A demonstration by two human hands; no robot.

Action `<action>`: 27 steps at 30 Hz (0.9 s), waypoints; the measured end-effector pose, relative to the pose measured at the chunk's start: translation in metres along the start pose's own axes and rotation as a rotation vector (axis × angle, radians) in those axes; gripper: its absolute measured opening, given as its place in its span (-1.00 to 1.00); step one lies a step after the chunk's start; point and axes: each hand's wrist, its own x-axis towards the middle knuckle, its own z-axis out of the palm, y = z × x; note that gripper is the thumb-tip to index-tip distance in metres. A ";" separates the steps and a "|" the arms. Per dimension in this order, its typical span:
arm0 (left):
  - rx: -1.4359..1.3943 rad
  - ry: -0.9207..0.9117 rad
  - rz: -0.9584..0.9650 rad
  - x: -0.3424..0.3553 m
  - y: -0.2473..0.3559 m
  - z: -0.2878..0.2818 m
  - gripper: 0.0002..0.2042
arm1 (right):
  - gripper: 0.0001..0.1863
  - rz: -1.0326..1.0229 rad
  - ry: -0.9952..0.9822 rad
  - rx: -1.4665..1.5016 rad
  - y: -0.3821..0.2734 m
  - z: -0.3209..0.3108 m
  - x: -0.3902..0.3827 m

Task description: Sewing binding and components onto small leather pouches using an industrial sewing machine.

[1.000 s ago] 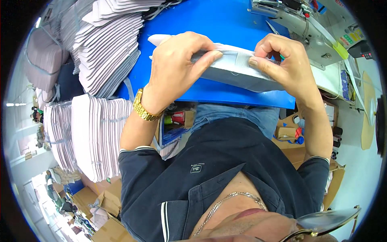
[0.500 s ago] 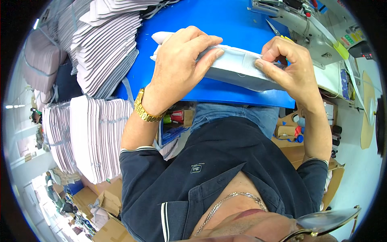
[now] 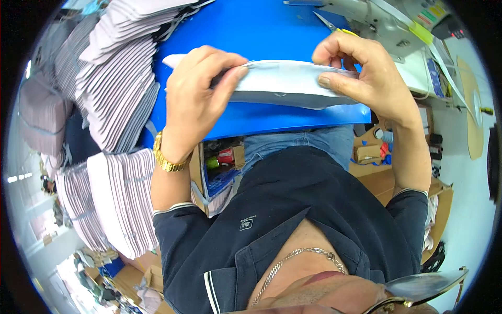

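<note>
A long piece of white and grey fabric (image 3: 285,78), with a seamed upper edge and a short loose thread on its near face, spans between my two hands above the blue table. At its left end my left hand (image 3: 196,94) pinches the upper edge between thumb and fingers; a pale rounded end of material shows beyond that hand. My right hand (image 3: 366,70) holds the other end, its thumb on the near face and its bent fingers behind the edge. Part of the far side is hidden by the fabric and fingers.
Tall stacks of pale layered fabric pieces (image 3: 117,83) stand at the left, with tied bundles (image 3: 123,193) below them. Yellow-handled scissors (image 3: 329,23) lie at the back, beside a sewing machine (image 3: 387,31). The blue table's front edge (image 3: 293,123) runs close to my lap.
My left hand has slid left, away from my right hand, so a longer stretch of fabric shows. My right index finger has lifted away from the thumb. The view has shifted slightly.
</note>
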 end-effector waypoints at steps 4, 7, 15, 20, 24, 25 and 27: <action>-0.034 -0.015 -0.041 -0.001 0.002 -0.001 -0.93 | -0.42 -0.032 -0.032 0.094 0.009 -0.013 -0.013; -0.022 -0.015 -0.047 0.000 0.003 0.000 -0.93 | -0.42 0.051 -0.048 0.163 0.014 -0.019 -0.019; 0.028 -0.044 -0.049 0.005 0.004 0.001 -0.92 | -0.57 0.089 -0.076 0.265 0.023 -0.024 -0.022; 0.026 -0.045 -0.039 0.005 0.003 0.001 -0.90 | -0.62 0.117 -0.061 0.394 0.034 -0.025 -0.021; 0.019 -0.066 -0.067 0.006 0.002 0.002 -0.90 | -0.63 0.128 -0.065 0.401 0.037 -0.026 -0.020; 0.016 -0.051 -0.053 0.007 0.001 0.002 -0.90 | -0.64 0.118 -0.068 0.387 0.037 -0.026 -0.019; -0.015 -0.063 -0.061 0.009 -0.001 0.002 -0.90 | -0.66 0.131 -0.081 0.391 0.033 -0.027 -0.016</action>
